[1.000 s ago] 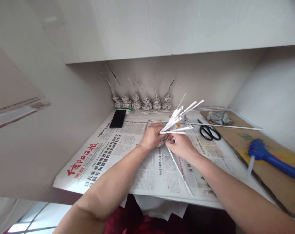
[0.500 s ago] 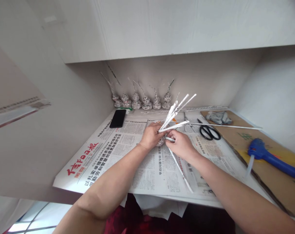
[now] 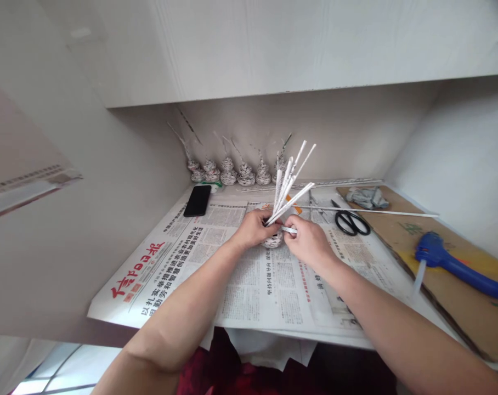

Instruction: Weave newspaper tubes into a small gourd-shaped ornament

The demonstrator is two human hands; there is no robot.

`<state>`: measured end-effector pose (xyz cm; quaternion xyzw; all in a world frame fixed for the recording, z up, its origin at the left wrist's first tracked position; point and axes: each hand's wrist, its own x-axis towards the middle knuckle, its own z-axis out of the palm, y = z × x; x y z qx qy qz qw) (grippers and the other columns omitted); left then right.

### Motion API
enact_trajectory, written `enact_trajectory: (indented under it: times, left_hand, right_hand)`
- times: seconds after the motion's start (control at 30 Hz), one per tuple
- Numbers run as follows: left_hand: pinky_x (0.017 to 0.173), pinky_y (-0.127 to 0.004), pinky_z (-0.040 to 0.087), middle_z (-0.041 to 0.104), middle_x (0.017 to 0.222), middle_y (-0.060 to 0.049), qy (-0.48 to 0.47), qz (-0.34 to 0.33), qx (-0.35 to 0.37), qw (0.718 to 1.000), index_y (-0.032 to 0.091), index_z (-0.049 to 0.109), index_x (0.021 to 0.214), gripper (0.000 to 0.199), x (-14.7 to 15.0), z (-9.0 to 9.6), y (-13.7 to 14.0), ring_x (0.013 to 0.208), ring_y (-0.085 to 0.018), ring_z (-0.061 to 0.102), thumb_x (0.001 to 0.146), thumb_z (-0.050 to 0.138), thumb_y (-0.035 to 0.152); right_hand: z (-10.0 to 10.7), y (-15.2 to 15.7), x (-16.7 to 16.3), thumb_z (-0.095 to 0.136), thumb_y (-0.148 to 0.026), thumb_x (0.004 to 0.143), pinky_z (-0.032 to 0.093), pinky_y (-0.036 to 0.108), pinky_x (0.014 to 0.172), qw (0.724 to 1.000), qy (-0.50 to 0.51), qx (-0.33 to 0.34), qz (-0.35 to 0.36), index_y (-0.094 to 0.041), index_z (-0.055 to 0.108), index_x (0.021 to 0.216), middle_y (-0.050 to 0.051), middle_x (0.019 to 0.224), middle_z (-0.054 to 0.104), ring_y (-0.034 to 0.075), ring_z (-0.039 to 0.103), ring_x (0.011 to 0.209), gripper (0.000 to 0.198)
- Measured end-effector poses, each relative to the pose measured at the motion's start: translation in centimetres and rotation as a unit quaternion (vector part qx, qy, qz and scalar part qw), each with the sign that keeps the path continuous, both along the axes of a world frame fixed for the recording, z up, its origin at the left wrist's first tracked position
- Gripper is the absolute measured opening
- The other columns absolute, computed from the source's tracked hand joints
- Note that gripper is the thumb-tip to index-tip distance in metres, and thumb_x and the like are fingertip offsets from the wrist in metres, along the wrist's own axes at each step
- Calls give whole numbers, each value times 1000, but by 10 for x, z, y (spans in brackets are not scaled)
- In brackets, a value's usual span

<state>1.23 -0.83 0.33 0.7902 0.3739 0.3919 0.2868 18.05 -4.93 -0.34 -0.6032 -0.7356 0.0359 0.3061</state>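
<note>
A small woven newspaper gourd [image 3: 273, 240] stands on the newspaper sheet in front of me, its lower bulb showing beneath my fingers. From its top several rolled paper sticks [image 3: 288, 189] fan upward and to the right. My left hand [image 3: 255, 226] is closed around the gourd's upper part and the base of the sticks. With thumb and fingers, my right hand [image 3: 309, 238] pinches a paper strip [image 3: 289, 230] that comes off the gourd's right side. The gourd's neck is hidden behind the left hand.
Finished-looking woven gourds [image 3: 246, 174] line the back wall. A black phone [image 3: 197, 201] lies at left. On the right are black scissors [image 3: 351, 221], a long paper stick [image 3: 376, 210], a crumpled grey wad [image 3: 368, 197] and a blue glue gun [image 3: 458, 266] on cardboard [image 3: 450, 307]. A cabinet overhangs the back.
The fanned sticks have swung more upright. The strip's long tail, which hung down toward the front edge, no longer shows there. My right hand has shifted slightly right, still pinching the strip.
</note>
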Motion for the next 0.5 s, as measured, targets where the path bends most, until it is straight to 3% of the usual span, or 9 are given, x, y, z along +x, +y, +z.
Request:
enact_trajectory:
  times: [0.3,0.5]
  left_hand:
    - [72,-22,47,72,81,-2,9,-46,-20,999,12,73,85,19,-2,-3,5,77,-15,65,72,60,17]
    - [67,-21,46,69,74,0,28,-27,-39,999,11,73,86,22,-3,-4,6,71,-14,62,69,62,20]
  right_hand:
    - [2,0,-1,57,-22,71,36,25,56,997,78,-5,9,-23,63,77,-2,65,65,14,54,55,9]
    - [-1,9,4,61,-27,69,39,25,55,969,229,-82,52,-20,62,72,-1,64,64,13,54,56,8]
